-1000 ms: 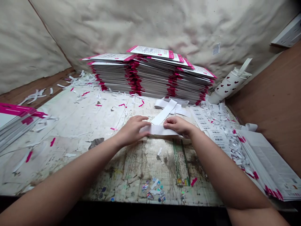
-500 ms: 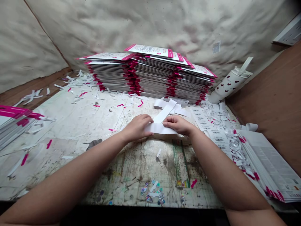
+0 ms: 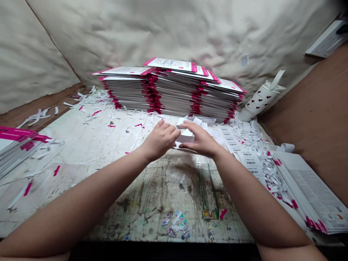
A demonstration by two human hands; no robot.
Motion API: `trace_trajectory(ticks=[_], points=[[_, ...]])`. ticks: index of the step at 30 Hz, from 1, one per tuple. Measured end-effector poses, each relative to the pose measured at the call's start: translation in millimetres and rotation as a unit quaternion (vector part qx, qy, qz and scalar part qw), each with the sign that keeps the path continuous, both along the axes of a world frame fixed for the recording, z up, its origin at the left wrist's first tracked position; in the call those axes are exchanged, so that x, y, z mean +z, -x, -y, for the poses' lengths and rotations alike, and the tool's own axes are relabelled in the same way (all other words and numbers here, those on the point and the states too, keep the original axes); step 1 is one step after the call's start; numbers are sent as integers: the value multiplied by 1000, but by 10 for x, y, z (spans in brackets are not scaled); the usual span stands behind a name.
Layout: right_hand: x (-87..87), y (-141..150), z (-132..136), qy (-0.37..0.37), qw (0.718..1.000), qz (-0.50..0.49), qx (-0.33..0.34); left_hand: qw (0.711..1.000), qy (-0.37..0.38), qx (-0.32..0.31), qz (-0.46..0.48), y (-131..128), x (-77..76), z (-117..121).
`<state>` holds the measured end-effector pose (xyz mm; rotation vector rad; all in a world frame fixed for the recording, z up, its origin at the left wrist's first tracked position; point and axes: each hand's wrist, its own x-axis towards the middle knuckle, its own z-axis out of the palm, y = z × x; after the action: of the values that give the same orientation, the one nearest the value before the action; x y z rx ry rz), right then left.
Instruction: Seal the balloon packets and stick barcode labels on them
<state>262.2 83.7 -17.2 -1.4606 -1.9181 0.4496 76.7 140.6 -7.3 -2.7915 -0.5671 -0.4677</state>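
A white paper strip point(image 3: 185, 139) lies folded between my hands, above the middle of the table. My left hand point(image 3: 160, 142) is closed at the strip's left end, its fingers curled together and partly hiding it. Around the strip's right part is my right hand point(image 3: 202, 140), thumb and forefinger spread apart with the paper visible between them. Whether its fingertips touch the strip I cannot tell. Just behind lie loose coils of white strip point(image 3: 208, 119), partly covered by my right hand.
Tall stacks of pink-edged white packets point(image 3: 174, 96) stand at the back. A heart-patterned tumbler point(image 3: 258, 103) leans at the right, near barcode labels point(image 3: 248, 159) and paper shreds point(image 3: 274, 181). More packets point(image 3: 312, 192) lie at the right, others point(image 3: 16, 148) at the left. Sequins point(image 3: 176, 224) lie in front.
The strip's long diagonal part is now mostly hidden by my hands. My right hand has gone from a pinch on the strip to spread fingers; my left fingers have curled in.
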Motion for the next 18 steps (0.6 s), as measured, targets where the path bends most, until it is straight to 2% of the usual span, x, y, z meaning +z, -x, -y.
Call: trace_trajectory(ticks=[2,3,4,6,8,10,11,12,13,14,16,18], points=[[126,74,26,-16,1000,9,17,998,64,0,12,10,184,28],[195,89,62,-1,1000,-8,18,992,128,0,18,52,284,49],[263,85,116,26,999,-35,23,978,207,3,25,120,379,74],[372,17,275,104,988,-97,57,926,375,16,41,325,519,122],[401,-125,476,201,968,-123,88,854,517,47,41,573,543,157],[329,-305,659,306,944,-96,76,791,605,92,11,793,432,185],[267,-392,721,357,930,-65,60,773,624,117,-11,874,335,204],[206,-468,754,393,918,-18,39,769,623,141,-34,932,223,230],[162,-523,749,404,914,39,16,779,603,163,-54,966,106,262],[148,-555,703,384,918,94,-7,797,570,183,-73,979,-6,302],[250,-539,479,254,948,186,-45,840,487,216,-106,960,-182,393],[510,-437,97,66,968,234,-62,883,388,240,-108,917,-284,473]])
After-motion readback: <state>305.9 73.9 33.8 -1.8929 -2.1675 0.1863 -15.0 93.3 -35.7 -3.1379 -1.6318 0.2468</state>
